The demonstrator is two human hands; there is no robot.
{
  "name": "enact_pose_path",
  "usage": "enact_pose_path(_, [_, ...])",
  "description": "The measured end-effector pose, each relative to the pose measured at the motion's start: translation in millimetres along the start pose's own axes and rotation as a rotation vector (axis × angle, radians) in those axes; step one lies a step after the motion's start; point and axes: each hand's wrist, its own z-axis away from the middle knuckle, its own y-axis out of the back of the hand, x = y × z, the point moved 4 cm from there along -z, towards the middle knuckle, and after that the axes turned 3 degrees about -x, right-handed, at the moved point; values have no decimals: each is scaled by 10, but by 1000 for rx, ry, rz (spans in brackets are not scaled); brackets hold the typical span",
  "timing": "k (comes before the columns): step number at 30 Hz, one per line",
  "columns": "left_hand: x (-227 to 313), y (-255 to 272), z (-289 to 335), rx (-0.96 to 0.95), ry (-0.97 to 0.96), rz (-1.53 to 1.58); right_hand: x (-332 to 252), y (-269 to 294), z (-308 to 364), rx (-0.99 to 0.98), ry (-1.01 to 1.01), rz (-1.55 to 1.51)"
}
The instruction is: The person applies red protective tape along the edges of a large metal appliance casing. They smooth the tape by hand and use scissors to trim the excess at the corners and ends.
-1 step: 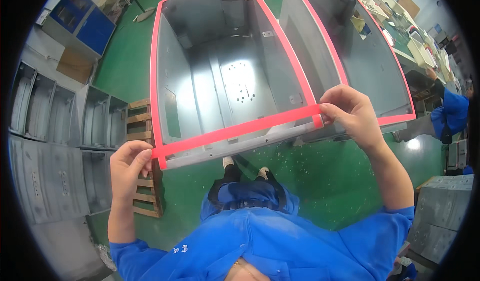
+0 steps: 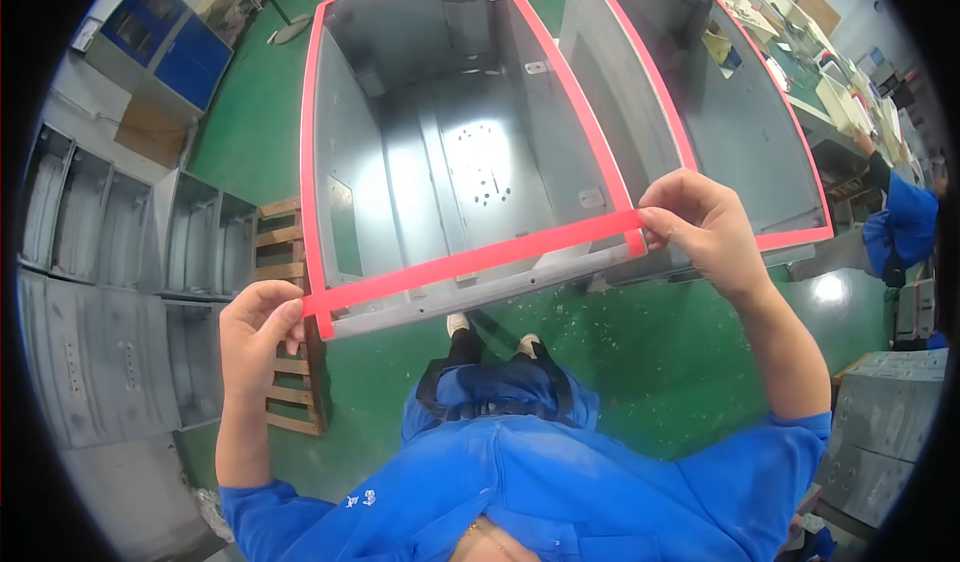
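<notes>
A strip of pink-red tape (image 2: 480, 259) is stretched between my two hands across the near side of an open grey metal cabinet (image 2: 385, 315). My left hand (image 2: 258, 328) pinches the strip's left end beside the cabinet's near left corner. At the near right corner, my right hand (image 2: 705, 227) pinches the other end between thumb and fingertips. Pink-red tape also lines the cabinet's left, right and far rims. The strip runs above the bare grey near edge; whether it touches that edge I cannot tell.
A second metal cabinet (image 2: 735, 132) with taped rims stands to the right. Beneath the left side is a wooden pallet (image 2: 290, 394). Grey metal boxes (image 2: 110, 347) are stacked at the left. A co-worker in blue (image 2: 905, 217) is by a cluttered bench (image 2: 810, 112) at the far right.
My hands and the tape strip hold almost the same place. The co-worker at the right has shifted slightly.
</notes>
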Motion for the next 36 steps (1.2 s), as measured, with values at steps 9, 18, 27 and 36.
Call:
enact_pose_path(9, [5, -69, 57, -107, 127, -175, 16, 92, -36, -106, -151, 227])
enact_pose_path(18, [-75, -58, 55, -146, 227, -207, 55, 121, -91, -219, -106, 384])
enact_pose_path(27, [-100, -57, 88, -123, 244, -212, 19, 107, -186, -306, -140, 514])
enact_pose_path(36, [-143, -30, 54, -130, 260, -184, 50, 109, -251, -408, -153, 555])
